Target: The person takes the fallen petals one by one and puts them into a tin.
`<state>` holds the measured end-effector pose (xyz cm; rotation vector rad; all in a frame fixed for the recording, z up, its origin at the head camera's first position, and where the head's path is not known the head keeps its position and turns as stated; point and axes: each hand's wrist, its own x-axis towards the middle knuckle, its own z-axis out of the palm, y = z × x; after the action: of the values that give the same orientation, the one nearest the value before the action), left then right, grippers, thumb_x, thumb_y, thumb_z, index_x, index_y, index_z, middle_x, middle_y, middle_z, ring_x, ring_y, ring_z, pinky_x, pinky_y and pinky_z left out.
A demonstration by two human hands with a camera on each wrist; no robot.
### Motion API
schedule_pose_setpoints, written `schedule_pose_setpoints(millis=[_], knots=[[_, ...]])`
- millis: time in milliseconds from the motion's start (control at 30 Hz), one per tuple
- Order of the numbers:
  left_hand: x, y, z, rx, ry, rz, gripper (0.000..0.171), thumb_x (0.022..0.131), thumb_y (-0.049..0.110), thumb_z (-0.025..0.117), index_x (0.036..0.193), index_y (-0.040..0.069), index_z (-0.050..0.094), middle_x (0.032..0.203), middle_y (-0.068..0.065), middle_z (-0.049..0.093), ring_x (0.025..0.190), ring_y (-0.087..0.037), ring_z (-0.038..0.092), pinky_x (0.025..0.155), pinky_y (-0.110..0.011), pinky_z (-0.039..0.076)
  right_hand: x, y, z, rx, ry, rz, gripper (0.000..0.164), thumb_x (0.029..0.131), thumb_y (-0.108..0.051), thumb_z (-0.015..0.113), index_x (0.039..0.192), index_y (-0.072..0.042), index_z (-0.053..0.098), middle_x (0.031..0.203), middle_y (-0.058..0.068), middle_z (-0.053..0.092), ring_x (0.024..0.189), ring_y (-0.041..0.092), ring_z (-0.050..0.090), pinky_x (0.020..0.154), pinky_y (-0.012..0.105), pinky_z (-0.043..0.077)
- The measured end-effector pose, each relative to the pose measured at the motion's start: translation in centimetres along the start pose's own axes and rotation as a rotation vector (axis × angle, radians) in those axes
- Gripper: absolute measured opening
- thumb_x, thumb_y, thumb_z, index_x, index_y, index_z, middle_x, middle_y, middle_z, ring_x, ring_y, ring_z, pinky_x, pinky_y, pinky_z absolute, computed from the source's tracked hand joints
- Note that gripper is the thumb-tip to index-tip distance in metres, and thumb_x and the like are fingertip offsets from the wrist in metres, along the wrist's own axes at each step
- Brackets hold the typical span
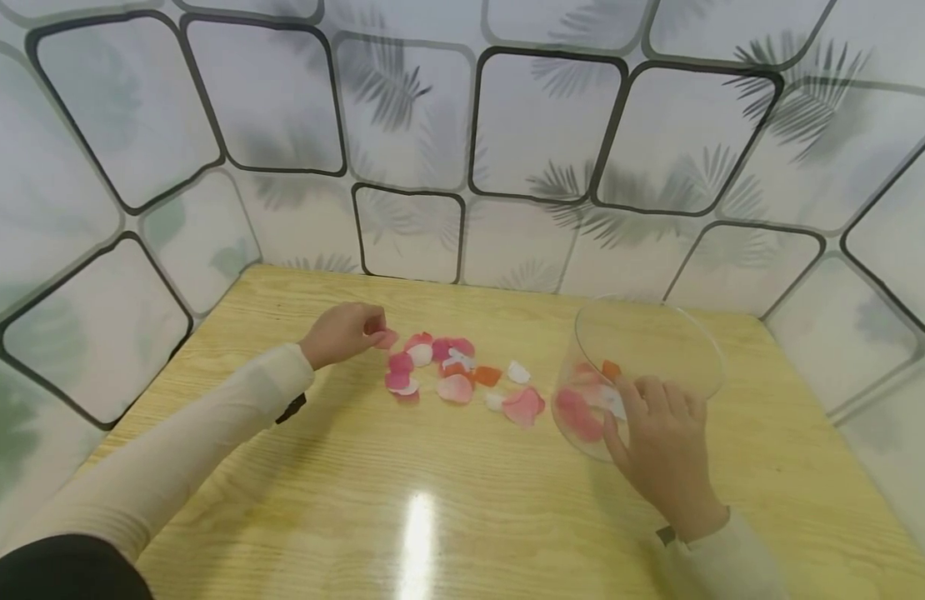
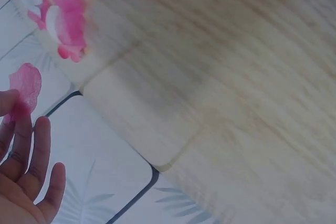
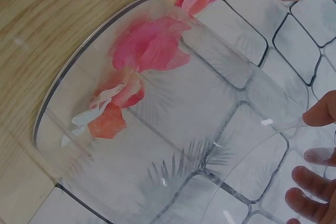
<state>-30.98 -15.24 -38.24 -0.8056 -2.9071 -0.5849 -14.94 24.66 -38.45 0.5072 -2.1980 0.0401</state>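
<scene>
My left hand [image 1: 345, 335] pinches a pink petal [image 2: 27, 85] between thumb and fingertips, just above the table at the left end of a loose group of petals. Its other fingers are spread in the left wrist view. My right hand [image 1: 665, 446] grips the rim side of a clear round container [image 1: 566, 367], with the thumb on one side of the wall and the fingers on the other. Several petals [image 3: 149, 45], pink, orange and white, lie at the container's bottom. Between the hands, scattered petals [image 1: 455, 389] in pink, magenta, orange and white lie on the table.
The light wood-grain table [image 1: 342, 500] carries a bright light reflection near its front. Behind it and at both sides stands a pale patterned curtain or wall covering [image 1: 410, 108] with dark rounded outlines and leaf prints.
</scene>
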Motion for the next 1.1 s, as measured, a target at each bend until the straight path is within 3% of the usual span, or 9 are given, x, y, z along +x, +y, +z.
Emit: schedule_pose_setpoints(millis=[133,267,367,600,733,867,967,1100], knots=[[0.6,1.0,-0.7,-0.039,0.027,0.004,0.012,0.086,0.021,0.067,0.084,0.009,0.063,0.076,-0.004,0.064,0.067,-0.017,0.055,0.063,-0.033,0.047,0.1,0.0,0.0,-0.002,0.013,-0.007,0.042,0.089,-0.034,0.038,0.1,0.002,0.057,0.084,0.018,0.054,0.074,0.035,0.047,0.066,0.046,0.032],[1.8,3.1,-1.6,-0.081,0.047,0.035,0.013,0.087,0.022,0.066,0.085,0.01,0.063,0.078,-0.004,0.065,0.071,-0.018,0.056,0.068,-0.034,0.048,0.2,0.1,0.0,-0.002,0.021,-0.008,0.042,0.088,-0.033,0.038,0.101,0.002,0.057,0.084,0.018,0.054,0.074,0.035,0.047,0.067,0.047,0.032],[3.2,5.8,-2.5,-0.12,0.058,0.079,0.012,0.087,0.021,0.067,0.086,0.009,0.063,0.08,-0.005,0.065,0.074,-0.019,0.056,0.072,-0.034,0.048,0.2,0.1,0.0,-0.005,0.02,-0.008,0.042,0.089,-0.033,0.037,0.101,0.002,0.057,0.084,0.018,0.055,0.074,0.035,0.048,0.067,0.047,0.032],[6.5,13.6,-3.6,-0.199,0.057,0.199,0.013,0.087,0.022,0.067,0.082,0.01,0.062,0.078,-0.002,0.064,0.073,-0.015,0.054,0.069,-0.027,0.046,0.2,-0.1,-0.2,0.003,-0.005,0.002,0.041,0.087,-0.032,0.039,0.1,0.002,0.056,0.084,0.017,0.054,0.074,0.034,0.047,0.068,0.047,0.032],[8.2,17.8,-3.2,-0.184,0.052,0.302,0.013,0.086,0.021,0.066,0.08,0.012,0.062,0.072,0.001,0.059,0.07,-0.012,0.05,0.065,-0.024,0.04,0.2,-0.1,-0.2,0.02,-0.004,0.012,0.04,0.085,-0.032,0.04,0.101,0.001,0.057,0.084,0.017,0.054,0.076,0.035,0.048,0.069,0.048,0.033],[9.5,21.2,-2.3,-0.11,0.018,0.386,0.014,0.088,0.028,0.065,0.085,0.014,0.065,0.077,0.002,0.063,0.074,-0.01,0.054,0.069,-0.023,0.043,0.2,-0.1,-0.1,0.032,0.016,0.01,0.04,0.085,-0.031,0.04,0.101,0.001,0.057,0.084,0.017,0.054,0.075,0.035,0.048,0.068,0.049,0.032],[10.1,23.2,-1.4,-0.069,-0.023,0.428,0.019,0.088,0.034,0.064,0.088,0.015,0.067,0.085,0.004,0.067,0.08,-0.008,0.059,0.074,-0.021,0.046,0.2,-0.2,-0.1,0.026,0.021,0.009,0.041,0.086,-0.032,0.037,0.1,0.0,0.057,0.083,0.016,0.054,0.075,0.034,0.048,0.068,0.049,0.032],[10.8,25.2,-0.1,-0.03,-0.044,0.484,0.014,0.088,0.03,0.064,0.088,0.016,0.067,0.087,0.005,0.068,0.082,-0.005,0.059,0.076,-0.018,0.046,0.2,-0.1,-0.2,0.003,0.009,0.007,0.043,0.089,-0.035,0.034,0.1,0.0,0.056,0.083,0.016,0.054,0.075,0.034,0.048,0.068,0.048,0.032]])
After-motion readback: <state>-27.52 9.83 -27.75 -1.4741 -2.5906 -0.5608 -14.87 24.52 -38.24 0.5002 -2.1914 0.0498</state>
